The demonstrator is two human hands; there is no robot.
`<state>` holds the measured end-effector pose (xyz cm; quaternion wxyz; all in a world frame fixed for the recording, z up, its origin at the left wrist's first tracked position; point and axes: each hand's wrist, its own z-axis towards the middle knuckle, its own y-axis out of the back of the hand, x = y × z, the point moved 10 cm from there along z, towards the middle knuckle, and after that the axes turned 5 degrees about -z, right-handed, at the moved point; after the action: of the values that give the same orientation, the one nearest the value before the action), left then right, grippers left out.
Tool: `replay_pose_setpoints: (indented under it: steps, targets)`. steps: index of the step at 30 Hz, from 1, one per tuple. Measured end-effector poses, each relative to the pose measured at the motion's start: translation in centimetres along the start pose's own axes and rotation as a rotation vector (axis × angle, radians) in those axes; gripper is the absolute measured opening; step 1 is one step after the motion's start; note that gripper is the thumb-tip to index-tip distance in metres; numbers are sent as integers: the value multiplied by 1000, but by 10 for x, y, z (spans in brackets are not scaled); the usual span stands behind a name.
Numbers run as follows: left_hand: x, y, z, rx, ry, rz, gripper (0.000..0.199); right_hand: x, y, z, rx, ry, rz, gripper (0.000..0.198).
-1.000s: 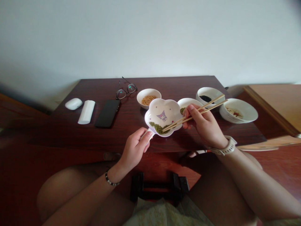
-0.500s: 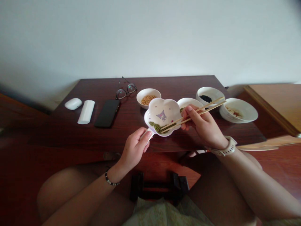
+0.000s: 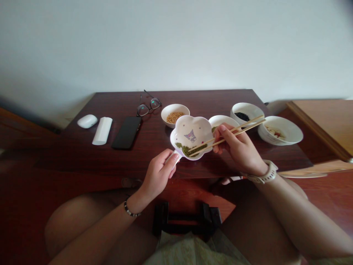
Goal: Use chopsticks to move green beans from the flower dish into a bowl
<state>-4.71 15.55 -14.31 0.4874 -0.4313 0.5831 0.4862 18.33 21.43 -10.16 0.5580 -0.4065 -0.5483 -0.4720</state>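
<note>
White inside and printed with a cartoon figure, the flower-shaped dish (image 3: pixel 202 127) is the landmark of the head view, held over the near part of the table (image 3: pixel 132 162). The left hand (image 3: pixel 159 171) is wrapped round its handle (image 3: pixel 176 156); the right hand (image 3: pixel 241 149) grips a pair of chopsticks (image 3: pixel 248 126), whose tips reach among the green beans (image 3: pixel 185 149) gathered at the dish's near side. The step in hand looks like working at those beans with the tips; whether a bean is pinched between them, I cannot tell. A next move would, I judge, call for a steady dish and a light squeeze.

Just beyond the dish, to its left, is a bowl of yellow beans (image 3: pixel 164 112); just to its right, partly behind the right hand, a bowl with some green contents (image 3: pixel 222 119). Farther right are a bowl of black contents (image 3: pixel 257 110) and a bowl with pale and red pieces (image 3: pixel 292 132).

Well left of the dish lie glasses (image 3: pixel 149 106), a dark phone (image 3: pixel 127 132), a white faceted case (image 3: pixel 102 131) and a rounded white object (image 3: pixel 87 121). Beyond it rises a pale wall (image 3: pixel 165 44); far right stands lighter wooden furniture (image 3: pixel 325 117); below is reddish floor (image 3: pixel 336 195).
</note>
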Motion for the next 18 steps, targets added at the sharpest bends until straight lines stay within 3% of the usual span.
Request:
replay_pose_setpoints:
  steps: [18]
  targets:
    - [0,0,-1,-5,11,-16,43,7,-1,-2,-16,30,-58,46]
